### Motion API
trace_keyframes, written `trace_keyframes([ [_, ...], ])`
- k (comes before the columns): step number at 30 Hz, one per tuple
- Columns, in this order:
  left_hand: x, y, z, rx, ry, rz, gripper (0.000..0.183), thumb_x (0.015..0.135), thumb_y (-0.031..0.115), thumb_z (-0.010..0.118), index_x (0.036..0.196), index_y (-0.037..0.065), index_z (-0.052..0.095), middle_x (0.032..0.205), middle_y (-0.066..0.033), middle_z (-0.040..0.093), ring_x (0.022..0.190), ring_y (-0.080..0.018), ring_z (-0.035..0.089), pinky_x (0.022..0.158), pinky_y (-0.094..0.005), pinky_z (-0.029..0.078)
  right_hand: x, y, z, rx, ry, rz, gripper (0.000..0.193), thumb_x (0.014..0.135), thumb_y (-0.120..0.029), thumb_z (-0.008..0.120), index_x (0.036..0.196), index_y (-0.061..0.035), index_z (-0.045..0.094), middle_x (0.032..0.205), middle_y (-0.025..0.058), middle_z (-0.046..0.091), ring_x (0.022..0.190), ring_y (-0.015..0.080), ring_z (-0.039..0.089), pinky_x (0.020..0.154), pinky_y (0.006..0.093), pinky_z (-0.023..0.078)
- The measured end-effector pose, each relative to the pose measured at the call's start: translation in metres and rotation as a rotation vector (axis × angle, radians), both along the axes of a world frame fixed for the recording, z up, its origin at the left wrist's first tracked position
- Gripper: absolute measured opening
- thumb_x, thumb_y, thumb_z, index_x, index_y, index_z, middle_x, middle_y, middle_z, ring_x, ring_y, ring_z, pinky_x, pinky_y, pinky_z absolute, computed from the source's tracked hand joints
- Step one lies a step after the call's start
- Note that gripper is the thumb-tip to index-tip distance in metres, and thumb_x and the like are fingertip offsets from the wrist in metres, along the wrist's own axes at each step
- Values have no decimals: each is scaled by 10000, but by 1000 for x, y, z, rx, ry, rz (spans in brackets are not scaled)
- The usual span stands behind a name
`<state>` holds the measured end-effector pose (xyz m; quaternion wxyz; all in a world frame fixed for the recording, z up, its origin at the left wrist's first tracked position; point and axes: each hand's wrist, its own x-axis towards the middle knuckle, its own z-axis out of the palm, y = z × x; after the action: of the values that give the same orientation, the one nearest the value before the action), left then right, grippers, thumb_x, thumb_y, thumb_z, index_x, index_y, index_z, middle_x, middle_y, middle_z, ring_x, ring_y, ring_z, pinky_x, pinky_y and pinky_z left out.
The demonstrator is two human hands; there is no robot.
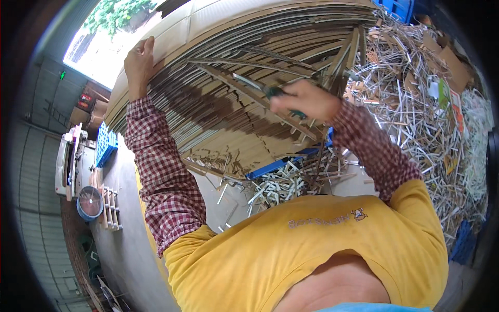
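Red-checked arms (pixel 156 156) reach forward, right hand (pixel 306 101) gripping green-handled tool (pixel 273 92).

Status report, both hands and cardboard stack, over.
Left hand at upper edge of cardboard stack. Right hand gripping green-handled tool. Cardboard strips across stack's face.

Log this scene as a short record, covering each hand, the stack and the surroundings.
Left hand: at the stack's upper edge
Right hand: holding a green-handled tool
Stack: layered cardboard, dark patches
Right side: heap of strips
Left side: blue crate, round blue-rimmed container
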<state>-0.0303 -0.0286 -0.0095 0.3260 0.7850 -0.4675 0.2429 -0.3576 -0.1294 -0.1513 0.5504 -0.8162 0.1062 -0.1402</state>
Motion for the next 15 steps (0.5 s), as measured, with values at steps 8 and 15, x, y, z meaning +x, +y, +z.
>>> trace_keyframes([
  [8, 23, 16, -19, 10, 3, 125, 396, 825, 406, 437, 917, 71, 626, 785, -210, 596, 772, -347, 580, 682, -400, 428, 76, 4, 54, 330, 127, 59, 392, 833, -364, 489, 809, 0, 632, 728, 70, 597, 611, 111, 530, 509, 226, 424],
  [15, 14, 23, -11, 54, -26, 165, 397, 835, 383, 419, 905, 49, 621, 797, -215, 592, 785, -362, 568, 685, -414, 422, 84, 35, -12, 17, -216, -83, 327, 818, -286, 503, 627, -22, 520, 523, 16, 491, 460, 98, 459, 432, 244, 376],
])
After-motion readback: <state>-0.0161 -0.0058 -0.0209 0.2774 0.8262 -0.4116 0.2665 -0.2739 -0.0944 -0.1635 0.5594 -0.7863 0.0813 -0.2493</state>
